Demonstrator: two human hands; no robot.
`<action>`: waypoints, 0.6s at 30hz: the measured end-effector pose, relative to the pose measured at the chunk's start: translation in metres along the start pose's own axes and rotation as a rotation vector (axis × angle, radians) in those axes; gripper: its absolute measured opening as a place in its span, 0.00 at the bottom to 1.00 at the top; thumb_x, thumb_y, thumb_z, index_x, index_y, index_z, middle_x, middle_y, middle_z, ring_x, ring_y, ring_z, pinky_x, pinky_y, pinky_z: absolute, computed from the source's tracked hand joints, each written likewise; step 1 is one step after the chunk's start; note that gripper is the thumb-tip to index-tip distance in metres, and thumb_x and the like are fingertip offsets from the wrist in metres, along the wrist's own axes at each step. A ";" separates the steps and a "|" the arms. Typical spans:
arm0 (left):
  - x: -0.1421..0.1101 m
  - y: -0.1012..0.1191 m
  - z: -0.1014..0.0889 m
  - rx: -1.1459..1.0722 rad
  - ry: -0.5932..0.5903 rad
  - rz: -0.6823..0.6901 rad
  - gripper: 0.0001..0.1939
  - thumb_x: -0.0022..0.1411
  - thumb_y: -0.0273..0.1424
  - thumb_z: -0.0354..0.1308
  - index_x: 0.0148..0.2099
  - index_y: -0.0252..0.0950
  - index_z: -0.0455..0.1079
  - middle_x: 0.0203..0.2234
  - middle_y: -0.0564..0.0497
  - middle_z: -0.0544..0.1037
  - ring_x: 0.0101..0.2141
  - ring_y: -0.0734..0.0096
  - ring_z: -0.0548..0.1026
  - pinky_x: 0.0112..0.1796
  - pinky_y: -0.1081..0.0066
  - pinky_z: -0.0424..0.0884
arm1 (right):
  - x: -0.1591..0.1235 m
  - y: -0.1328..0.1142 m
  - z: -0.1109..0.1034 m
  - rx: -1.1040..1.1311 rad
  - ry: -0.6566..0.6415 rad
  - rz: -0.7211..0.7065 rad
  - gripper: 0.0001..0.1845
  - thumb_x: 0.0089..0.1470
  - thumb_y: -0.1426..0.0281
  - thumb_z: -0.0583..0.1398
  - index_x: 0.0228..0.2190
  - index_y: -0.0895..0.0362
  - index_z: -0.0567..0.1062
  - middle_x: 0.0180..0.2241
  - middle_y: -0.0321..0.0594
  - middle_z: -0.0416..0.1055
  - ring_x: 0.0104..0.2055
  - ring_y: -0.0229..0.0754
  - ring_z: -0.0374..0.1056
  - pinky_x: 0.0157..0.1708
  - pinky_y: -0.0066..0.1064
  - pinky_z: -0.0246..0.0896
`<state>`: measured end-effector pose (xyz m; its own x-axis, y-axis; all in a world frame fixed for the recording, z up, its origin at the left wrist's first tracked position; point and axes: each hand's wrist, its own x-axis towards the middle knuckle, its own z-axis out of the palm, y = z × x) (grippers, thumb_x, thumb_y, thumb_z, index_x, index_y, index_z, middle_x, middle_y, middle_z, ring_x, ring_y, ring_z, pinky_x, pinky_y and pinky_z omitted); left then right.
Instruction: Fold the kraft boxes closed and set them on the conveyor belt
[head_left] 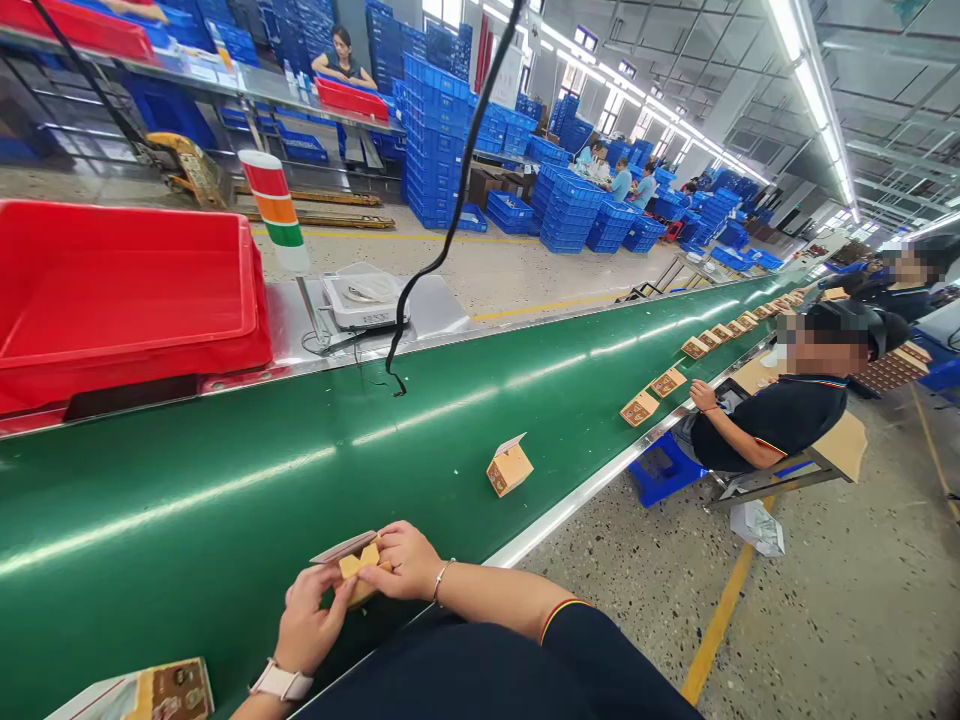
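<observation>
A small tan cardboard box (361, 563) is between my two hands over the near part of the green belt, with its lid flap raised at the back and smaller flaps angled at the top. My left hand (311, 612) grips its left side, thumb against the front. On the other side, the fingers of my right hand (407, 562) are curled over the box's right end and flaps. What lies inside the box is hidden. A similar printed box (510, 468) with a raised lid stands on the belt to the right. At the lower left, a brown-and-white printed carton (176, 688) is partly cut off.
The green conveyor belt (247, 500) runs to the far right, carrying several boxes (640, 408). Beyond it are a red bin (127, 290), a white scale (364, 298) and a signal light (274, 205). A black cable (457, 200) hangs over the belt. A co-worker (787, 410) sits at right.
</observation>
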<state>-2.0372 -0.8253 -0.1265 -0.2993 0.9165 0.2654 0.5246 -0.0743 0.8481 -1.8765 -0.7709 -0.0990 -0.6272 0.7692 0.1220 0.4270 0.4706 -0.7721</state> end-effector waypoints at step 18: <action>0.010 0.029 0.053 -0.469 -0.268 -0.574 0.32 0.38 0.52 0.63 0.42 0.37 0.68 0.36 0.46 0.78 0.38 0.55 0.77 0.40 0.60 0.75 | -0.006 0.016 -0.015 0.805 0.264 0.667 0.20 0.37 0.79 0.63 0.35 0.55 0.68 0.32 0.31 0.70 0.36 0.37 0.68 0.44 0.34 0.65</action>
<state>-1.9826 -0.7977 -0.1240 -0.1880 0.9208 -0.3417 -0.0625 0.3359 0.9398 -1.8563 -0.7614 -0.1021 -0.2251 0.8796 -0.4191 0.0163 -0.4267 -0.9042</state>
